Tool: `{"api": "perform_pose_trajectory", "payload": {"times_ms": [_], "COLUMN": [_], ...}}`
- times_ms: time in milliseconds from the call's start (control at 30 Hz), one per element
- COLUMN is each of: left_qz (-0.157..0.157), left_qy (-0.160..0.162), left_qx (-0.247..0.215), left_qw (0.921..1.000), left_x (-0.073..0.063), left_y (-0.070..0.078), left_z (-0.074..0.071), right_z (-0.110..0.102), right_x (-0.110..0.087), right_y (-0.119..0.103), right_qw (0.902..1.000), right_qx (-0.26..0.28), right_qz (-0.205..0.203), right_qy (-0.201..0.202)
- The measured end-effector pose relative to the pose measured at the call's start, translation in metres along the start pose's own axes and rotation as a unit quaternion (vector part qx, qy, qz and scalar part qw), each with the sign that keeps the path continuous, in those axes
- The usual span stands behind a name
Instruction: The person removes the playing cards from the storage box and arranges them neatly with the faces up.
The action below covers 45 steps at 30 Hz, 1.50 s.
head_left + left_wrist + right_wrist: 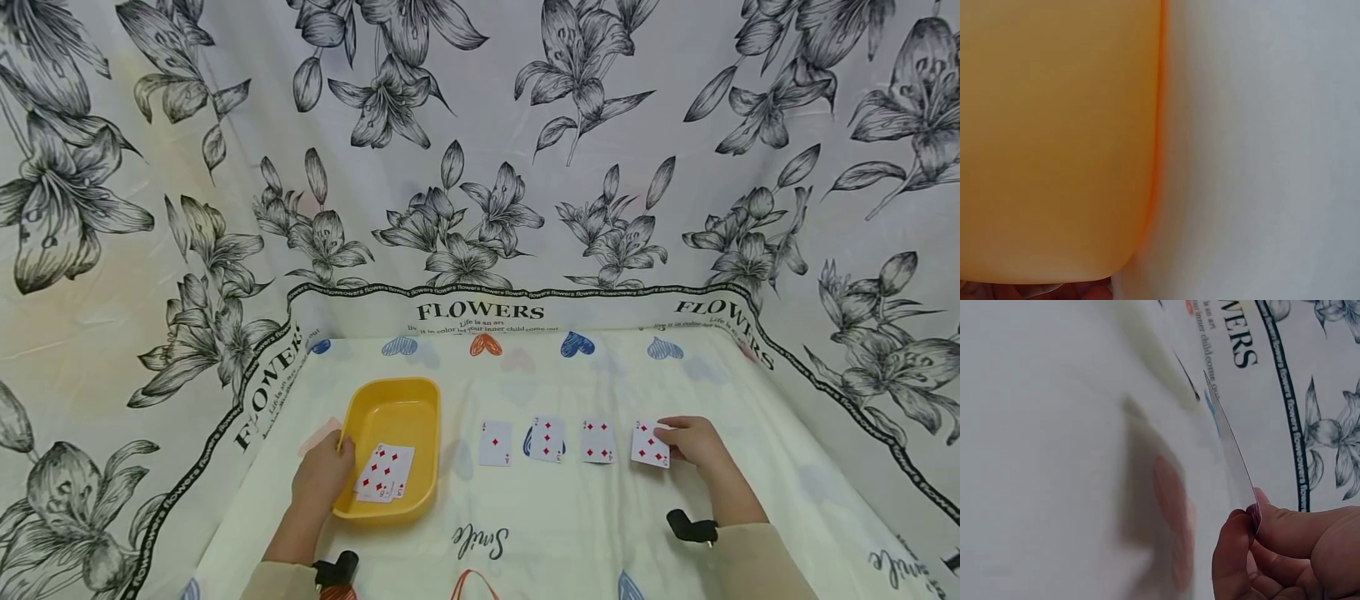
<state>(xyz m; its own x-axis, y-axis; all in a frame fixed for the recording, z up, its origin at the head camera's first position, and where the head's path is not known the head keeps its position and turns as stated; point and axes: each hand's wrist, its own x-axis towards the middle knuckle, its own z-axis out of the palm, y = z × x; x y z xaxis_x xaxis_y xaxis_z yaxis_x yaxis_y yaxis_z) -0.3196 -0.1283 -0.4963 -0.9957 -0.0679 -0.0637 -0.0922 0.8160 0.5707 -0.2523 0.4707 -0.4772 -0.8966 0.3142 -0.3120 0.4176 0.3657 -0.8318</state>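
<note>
My right hand (688, 440) pinches a diamond playing card (648, 445) between thumb and fingers, at the right end of a row. In the right wrist view this card (1232, 447) shows nearly edge-on, tilted over the white cloth with a shadow beside it. My left hand (324, 471) grips the left rim of a yellow plastic tray (430, 400), thumb over the edge. Overlapping playing cards (386, 471) lie face up inside, with red diamonds on the top one. The tray's wall (1060, 144) fills much of the left wrist view, hiding most of that hand.
Left of the held card lie an ace of diamonds (495, 455) and two more diamond cards, the middle one (547, 439) and the right one (597, 442), spaced apart. A white cloth (562, 517) with printed hearts covers the table. Flower-printed curtains (480, 125) enclose the back and sides.
</note>
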Motion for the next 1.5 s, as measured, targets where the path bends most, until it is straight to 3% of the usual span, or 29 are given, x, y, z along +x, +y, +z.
{"api": "perform_pose_trajectory", "payload": {"times_ms": [433, 667, 967, 1367, 1500], "left_qz": [-0.003, -0.009, -0.01, -0.011, -0.015], "left_qy": [-0.003, -0.008, -0.006, -0.007, -0.008], "left_qx": [-0.005, -0.007, -0.009, -0.002, -0.004], "left_qw": [1.0, 0.9999, 0.9999, 0.9999, 0.9999], "left_x": [-0.001, -0.001, 0.0, 0.001, 0.0], "left_y": [0.0, 0.0, 0.002, 0.001, 0.001], "left_z": [0.0, 0.002, 0.001, 0.001, 0.002], "right_z": [0.005, 0.013, 0.019, 0.017, 0.015], "right_x": [0.01, 0.01, 0.01, 0.005, 0.008], "right_y": [0.019, 0.018, 0.016, 0.003, -0.005], "right_qw": [0.996, 0.9785, 0.9663, 0.9799, 0.9864], "right_qx": [-0.077, -0.171, -0.21, -0.165, -0.141], "right_qz": [0.001, -0.042, -0.044, -0.018, -0.014], "right_qy": [0.044, 0.108, 0.142, 0.11, 0.083]}}
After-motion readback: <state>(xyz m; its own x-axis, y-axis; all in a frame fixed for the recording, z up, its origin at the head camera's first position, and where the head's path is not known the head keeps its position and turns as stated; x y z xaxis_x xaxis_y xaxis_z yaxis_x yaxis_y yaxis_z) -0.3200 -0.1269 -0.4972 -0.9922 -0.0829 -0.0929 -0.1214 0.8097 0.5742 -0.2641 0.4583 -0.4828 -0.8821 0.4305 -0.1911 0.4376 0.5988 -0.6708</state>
